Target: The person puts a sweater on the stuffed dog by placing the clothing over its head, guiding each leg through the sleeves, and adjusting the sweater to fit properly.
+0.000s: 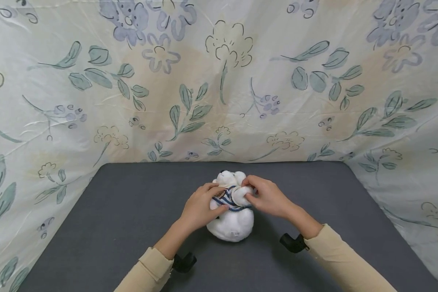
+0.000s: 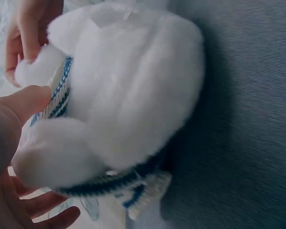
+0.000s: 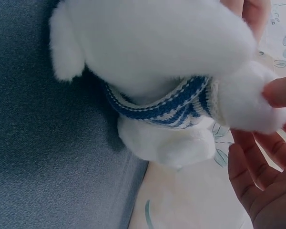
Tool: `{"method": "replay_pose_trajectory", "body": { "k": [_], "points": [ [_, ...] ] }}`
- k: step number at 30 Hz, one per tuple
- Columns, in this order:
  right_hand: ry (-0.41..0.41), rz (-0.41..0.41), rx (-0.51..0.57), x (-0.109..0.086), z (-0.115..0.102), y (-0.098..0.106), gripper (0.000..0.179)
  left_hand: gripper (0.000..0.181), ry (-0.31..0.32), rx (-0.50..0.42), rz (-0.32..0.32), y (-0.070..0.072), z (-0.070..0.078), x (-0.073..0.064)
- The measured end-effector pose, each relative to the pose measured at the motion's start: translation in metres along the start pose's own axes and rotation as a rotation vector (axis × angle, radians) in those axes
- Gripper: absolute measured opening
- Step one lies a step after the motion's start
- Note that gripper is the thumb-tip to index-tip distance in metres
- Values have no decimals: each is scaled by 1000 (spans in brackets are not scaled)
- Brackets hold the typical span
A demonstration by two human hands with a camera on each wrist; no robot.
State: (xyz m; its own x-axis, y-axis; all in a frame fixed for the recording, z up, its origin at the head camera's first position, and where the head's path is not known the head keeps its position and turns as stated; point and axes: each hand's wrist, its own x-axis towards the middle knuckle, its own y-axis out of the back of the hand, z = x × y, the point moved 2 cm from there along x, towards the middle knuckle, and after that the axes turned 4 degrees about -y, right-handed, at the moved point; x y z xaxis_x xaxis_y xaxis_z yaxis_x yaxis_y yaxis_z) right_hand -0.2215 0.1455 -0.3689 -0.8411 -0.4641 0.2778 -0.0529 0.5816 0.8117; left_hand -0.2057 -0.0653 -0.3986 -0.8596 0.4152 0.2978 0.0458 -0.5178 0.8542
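Observation:
A white plush bear [image 1: 230, 225] in a blue-and-white striped knitted sweater [image 3: 167, 112] is on the grey table, its head toward the back. My left hand [image 1: 200, 205] grips the bear's left-hand side, thumb [image 2: 31, 101] on the sweater and the fingers around an arm of the toy [image 2: 57, 155]. On the other side, my right hand [image 1: 270, 196] pinches the bear's other arm [image 3: 245, 98] between thumb and fingers, just beyond the sleeve's edge. Parts of the bear's head are hidden in both wrist views.
The dark grey tabletop [image 1: 138, 219] spreads around the bear. A floral curtain [image 1: 190, 121] hangs behind it and along both sides. Black wrist devices [image 1: 293, 243] hang under both forearms, close above the table.

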Motion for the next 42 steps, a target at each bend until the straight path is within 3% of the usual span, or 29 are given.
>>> {"method": "replay_pose_trajectory", "body": {
  "k": [7,11,16,24,30,35,42],
  "points": [
    [13,23,-2,-2,2,-1,19,61,135,-120,-31,-4,-16,-20],
    [55,24,6,-4,2,-2,23,56,114,-203,-9,-9,-21,-26],
    [81,41,-18,-5,3,-2,22,44,73,-244,99,-11,-19,-26],
    [98,79,-63,-9,4,1,19,38,46,-192,214,3,-10,-19],
    [68,89,-35,-12,8,-1,19,36,-24,-120,274,19,-1,-13],
    [53,97,-19,-15,15,-9,22,34,-46,-35,260,26,8,-9],
    [48,109,-18,-20,26,-18,23,36,-78,43,245,22,18,-4]
  ]
}}
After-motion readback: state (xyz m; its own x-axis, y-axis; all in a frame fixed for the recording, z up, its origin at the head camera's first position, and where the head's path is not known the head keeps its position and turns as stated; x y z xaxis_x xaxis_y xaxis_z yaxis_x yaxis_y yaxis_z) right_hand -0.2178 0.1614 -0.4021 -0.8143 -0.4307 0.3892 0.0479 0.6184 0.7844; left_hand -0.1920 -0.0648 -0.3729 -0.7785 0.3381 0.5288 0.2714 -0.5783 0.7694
